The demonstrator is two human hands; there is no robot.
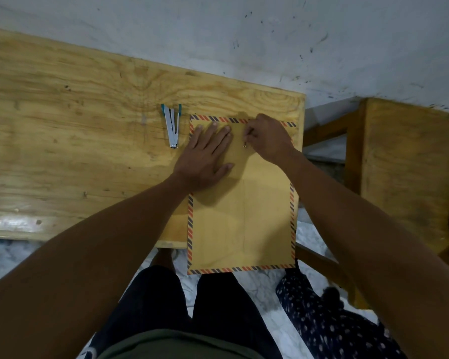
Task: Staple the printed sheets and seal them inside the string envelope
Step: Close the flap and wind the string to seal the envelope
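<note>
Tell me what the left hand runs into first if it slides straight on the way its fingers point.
The left hand lies flat on the envelope, fingers pointing up and right. Sliding on, it would likely first meet the right hand at the string closure; the gap between them looks small.

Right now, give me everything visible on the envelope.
The envelope is tan kraft paper with a red-and-blue striped border and a centre seam on the face that shows. It lies flat near the right end of the wooden table, its near end hanging past the table edge. The left hand presses flat on its upper part; the right hand pinches at the small clasp near the top. Contents not visible.
</note>
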